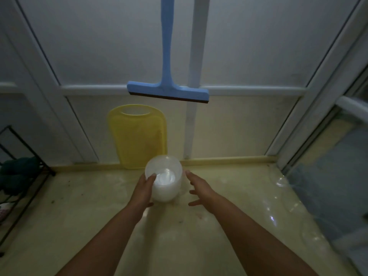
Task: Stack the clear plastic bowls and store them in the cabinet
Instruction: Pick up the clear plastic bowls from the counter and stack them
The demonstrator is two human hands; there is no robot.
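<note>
A stack of clear plastic bowls (164, 179) stands on the pale countertop (99, 226), just in front of the back wall. My left hand (142, 193) grips the stack on its left side, thumb over the rim. My right hand (200, 189) hovers just to the right of the stack with its fingers spread and holds nothing. No cabinet shows in this view.
A yellow cutting board (137, 136) leans on the wall behind the bowls. A blue squeegee (167, 84) hangs above it. A black wire rack (18, 176) stands at the left. Clear plastic sheeting (288, 206) lies along the counter's right edge.
</note>
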